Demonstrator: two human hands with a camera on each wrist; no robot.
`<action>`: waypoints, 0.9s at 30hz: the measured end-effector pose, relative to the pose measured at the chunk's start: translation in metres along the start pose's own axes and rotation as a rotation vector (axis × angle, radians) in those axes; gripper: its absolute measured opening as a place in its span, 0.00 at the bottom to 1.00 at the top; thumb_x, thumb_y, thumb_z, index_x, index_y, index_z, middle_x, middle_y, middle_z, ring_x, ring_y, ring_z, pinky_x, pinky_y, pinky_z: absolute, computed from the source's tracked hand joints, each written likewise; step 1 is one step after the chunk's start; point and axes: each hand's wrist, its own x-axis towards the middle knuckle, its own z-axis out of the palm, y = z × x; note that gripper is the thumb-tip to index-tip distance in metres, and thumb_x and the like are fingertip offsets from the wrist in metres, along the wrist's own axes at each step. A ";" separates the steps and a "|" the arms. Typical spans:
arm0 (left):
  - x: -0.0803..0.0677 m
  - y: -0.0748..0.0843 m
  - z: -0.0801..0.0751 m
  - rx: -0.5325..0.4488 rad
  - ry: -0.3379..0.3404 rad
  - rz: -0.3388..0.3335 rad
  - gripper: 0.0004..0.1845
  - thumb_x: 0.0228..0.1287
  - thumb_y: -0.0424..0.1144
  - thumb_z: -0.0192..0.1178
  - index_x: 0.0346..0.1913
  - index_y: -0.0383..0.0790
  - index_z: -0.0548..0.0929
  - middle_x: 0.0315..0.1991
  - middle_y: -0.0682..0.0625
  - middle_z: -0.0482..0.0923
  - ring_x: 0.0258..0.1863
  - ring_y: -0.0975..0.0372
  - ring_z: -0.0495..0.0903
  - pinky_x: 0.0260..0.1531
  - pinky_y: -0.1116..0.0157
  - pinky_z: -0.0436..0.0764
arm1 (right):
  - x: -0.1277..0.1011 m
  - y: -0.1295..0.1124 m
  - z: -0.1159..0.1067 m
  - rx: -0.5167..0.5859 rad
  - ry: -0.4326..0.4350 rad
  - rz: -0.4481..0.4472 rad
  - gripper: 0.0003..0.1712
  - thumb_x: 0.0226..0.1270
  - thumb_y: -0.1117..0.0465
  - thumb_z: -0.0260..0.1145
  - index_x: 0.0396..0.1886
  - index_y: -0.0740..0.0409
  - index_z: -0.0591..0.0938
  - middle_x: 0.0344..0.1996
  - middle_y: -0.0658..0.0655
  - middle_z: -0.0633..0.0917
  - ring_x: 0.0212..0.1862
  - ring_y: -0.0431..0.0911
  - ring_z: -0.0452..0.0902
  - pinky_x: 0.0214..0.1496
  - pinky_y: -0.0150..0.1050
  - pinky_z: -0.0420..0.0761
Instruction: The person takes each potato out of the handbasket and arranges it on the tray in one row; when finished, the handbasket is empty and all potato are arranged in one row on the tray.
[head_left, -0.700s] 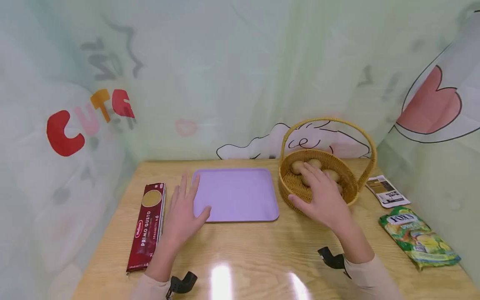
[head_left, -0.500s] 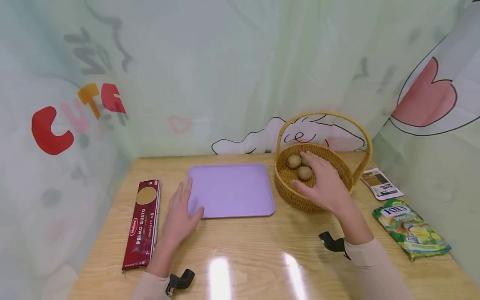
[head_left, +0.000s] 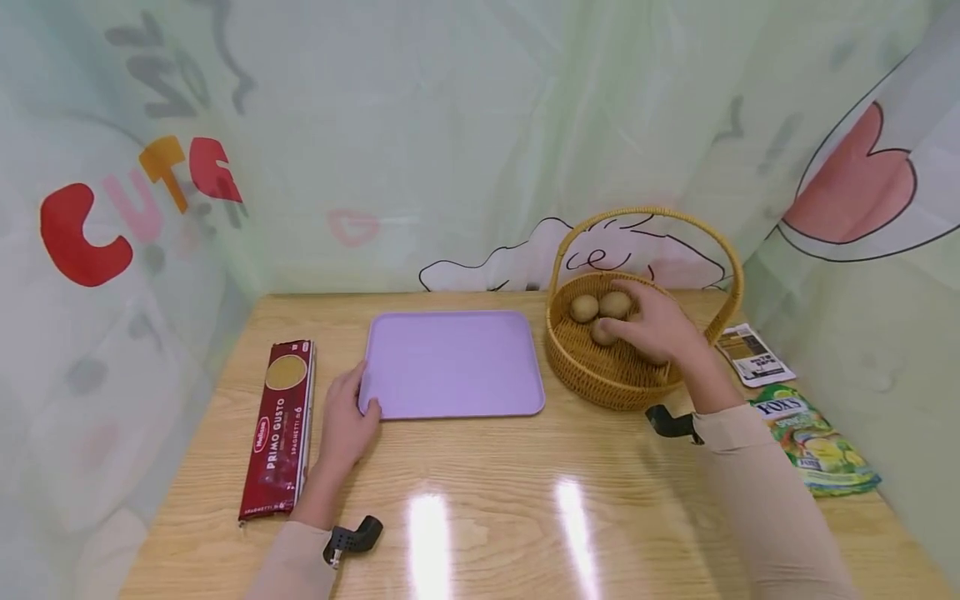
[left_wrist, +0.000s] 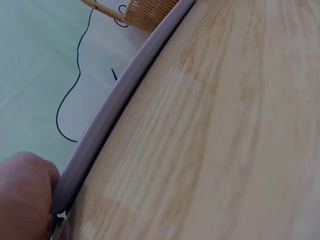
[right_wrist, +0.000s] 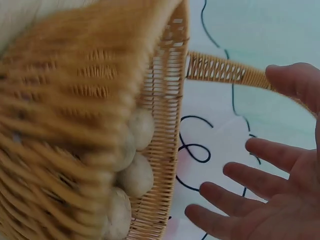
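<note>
While the left hand (head_left: 343,419) lay at the tray's (head_left: 453,363) near left corner, its thumb hooked over the rim and the fingers beside the edge, the right hand (head_left: 655,329) reached into the basket (head_left: 600,379) over the kiwis (head_left: 600,306). Seen from the left wrist, a fingertip pressed against the tray's rim (left_wrist: 115,107), so that hand pinched the tray. The right hand's fingers showed spread and loosely bent in the right wrist view (right_wrist: 272,200), apart and closed on nothing; from the head view its fingertips sat over the kiwis, but whether they touched one I could not tell.

The tray lay flat near the middle of the counter (head_left: 487,492), toward the far edge. The basket stood just right of the tray, close to the far right corner, its handle arching over the right hand. Three kiwis showed in the basket's far left part, two side by side and one just in front of them by the fingertips; in the right wrist view they lay blurred against the wicker wall (right_wrist: 132,165).

A pasta box (head_left: 279,427) lay along the left edge, just left of the left hand. A leaflet (head_left: 753,354) and a green bag (head_left: 813,437) lay by the right edge, the bag nearer.
</note>
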 end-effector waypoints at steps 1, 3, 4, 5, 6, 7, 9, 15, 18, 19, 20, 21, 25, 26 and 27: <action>0.000 0.000 -0.001 -0.007 0.007 -0.005 0.33 0.55 0.26 0.59 0.68 0.33 0.70 0.60 0.35 0.70 0.59 0.45 0.70 0.61 0.50 0.69 | 0.003 0.002 -0.001 -0.002 -0.019 0.005 0.45 0.62 0.44 0.66 0.72 0.62 0.63 0.67 0.70 0.66 0.67 0.67 0.59 0.66 0.63 0.60; -0.001 -0.001 -0.001 -0.019 0.014 -0.017 0.29 0.56 0.24 0.57 0.65 0.29 0.72 0.59 0.35 0.71 0.57 0.45 0.72 0.58 0.50 0.72 | 0.008 0.005 -0.003 0.009 -0.050 0.012 0.43 0.63 0.46 0.65 0.71 0.64 0.63 0.66 0.72 0.67 0.67 0.68 0.59 0.66 0.64 0.61; -0.002 -0.001 -0.002 -0.021 0.015 -0.026 0.28 0.56 0.23 0.56 0.64 0.28 0.73 0.58 0.35 0.71 0.56 0.46 0.72 0.57 0.51 0.73 | 0.011 0.006 -0.004 0.017 -0.063 0.016 0.43 0.64 0.47 0.65 0.71 0.65 0.63 0.66 0.72 0.67 0.66 0.68 0.60 0.65 0.64 0.61; -0.002 -0.001 -0.002 -0.020 0.012 -0.034 0.27 0.57 0.23 0.55 0.63 0.28 0.73 0.58 0.35 0.71 0.56 0.45 0.73 0.57 0.51 0.73 | 0.014 0.007 -0.005 0.026 -0.076 0.023 0.42 0.64 0.47 0.65 0.71 0.65 0.64 0.66 0.72 0.67 0.66 0.68 0.60 0.65 0.65 0.61; -0.002 -0.001 -0.002 -0.017 0.010 -0.042 0.26 0.58 0.22 0.54 0.62 0.27 0.74 0.58 0.35 0.72 0.56 0.46 0.73 0.57 0.51 0.74 | 0.017 0.008 -0.006 0.035 -0.084 0.026 0.41 0.64 0.48 0.65 0.70 0.65 0.65 0.65 0.72 0.68 0.66 0.68 0.60 0.64 0.65 0.62; -0.002 -0.001 -0.003 -0.016 0.008 -0.048 0.25 0.58 0.22 0.54 0.61 0.26 0.74 0.58 0.34 0.72 0.55 0.45 0.73 0.56 0.51 0.74 | 0.020 0.009 -0.007 0.044 -0.093 0.036 0.40 0.64 0.48 0.65 0.69 0.65 0.66 0.65 0.72 0.68 0.66 0.67 0.60 0.65 0.65 0.62; -0.001 0.000 -0.003 -0.017 0.006 -0.056 0.23 0.59 0.22 0.53 0.60 0.25 0.75 0.57 0.34 0.72 0.53 0.46 0.75 0.54 0.52 0.76 | 0.025 0.011 -0.009 0.046 -0.107 0.047 0.38 0.64 0.48 0.65 0.68 0.64 0.68 0.64 0.70 0.70 0.65 0.66 0.62 0.65 0.64 0.63; 0.004 0.003 -0.005 -0.032 0.007 -0.088 0.23 0.57 0.23 0.55 0.59 0.24 0.76 0.56 0.35 0.75 0.45 0.48 0.78 0.44 0.55 0.81 | 0.040 0.020 -0.009 -0.007 -0.167 0.060 0.34 0.65 0.47 0.64 0.64 0.64 0.72 0.60 0.68 0.74 0.62 0.63 0.67 0.62 0.61 0.67; 0.004 0.002 -0.005 -0.039 0.005 -0.103 0.24 0.56 0.23 0.55 0.59 0.25 0.77 0.56 0.36 0.75 0.44 0.50 0.79 0.42 0.56 0.82 | 0.045 0.023 -0.007 -0.019 -0.221 0.065 0.32 0.67 0.47 0.63 0.62 0.65 0.74 0.59 0.69 0.75 0.61 0.64 0.68 0.62 0.61 0.67; 0.004 0.002 -0.004 -0.040 0.002 -0.107 0.24 0.56 0.23 0.55 0.59 0.25 0.76 0.57 0.36 0.75 0.45 0.50 0.79 0.42 0.56 0.82 | 0.047 0.025 -0.006 -0.019 -0.242 0.066 0.32 0.67 0.47 0.62 0.61 0.66 0.75 0.59 0.69 0.76 0.61 0.64 0.68 0.62 0.61 0.66; 0.003 0.001 -0.004 -0.040 0.000 -0.108 0.24 0.56 0.24 0.55 0.59 0.26 0.76 0.57 0.37 0.75 0.44 0.50 0.79 0.42 0.56 0.82 | 0.048 0.026 -0.005 -0.016 -0.264 0.071 0.32 0.68 0.47 0.62 0.61 0.67 0.75 0.58 0.69 0.76 0.61 0.64 0.68 0.62 0.61 0.66; 0.003 0.000 -0.004 -0.040 -0.003 -0.106 0.24 0.57 0.24 0.55 0.59 0.25 0.76 0.57 0.36 0.75 0.45 0.50 0.79 0.43 0.56 0.82 | 0.049 0.028 -0.003 -0.010 -0.287 0.076 0.31 0.69 0.47 0.61 0.61 0.67 0.75 0.58 0.69 0.76 0.61 0.63 0.68 0.63 0.61 0.66; 0.002 0.000 -0.004 -0.036 -0.008 -0.093 0.24 0.57 0.23 0.55 0.59 0.25 0.76 0.57 0.35 0.75 0.47 0.48 0.78 0.45 0.55 0.81 | 0.053 0.034 0.002 -0.001 -0.345 0.093 0.30 0.69 0.49 0.61 0.61 0.67 0.75 0.58 0.68 0.77 0.61 0.62 0.69 0.63 0.60 0.67; 0.002 0.000 -0.004 -0.033 -0.006 -0.087 0.24 0.57 0.23 0.55 0.59 0.24 0.76 0.57 0.35 0.75 0.47 0.48 0.78 0.45 0.54 0.81 | 0.054 0.034 0.003 -0.004 -0.355 0.097 0.30 0.68 0.50 0.62 0.61 0.67 0.75 0.58 0.68 0.77 0.60 0.62 0.69 0.62 0.61 0.67; 0.002 0.000 -0.005 -0.031 -0.005 -0.085 0.24 0.57 0.23 0.54 0.59 0.24 0.76 0.57 0.35 0.75 0.48 0.48 0.78 0.46 0.54 0.80 | 0.055 0.034 0.004 -0.009 -0.362 0.099 0.30 0.68 0.50 0.62 0.61 0.67 0.75 0.58 0.68 0.77 0.60 0.62 0.69 0.62 0.60 0.67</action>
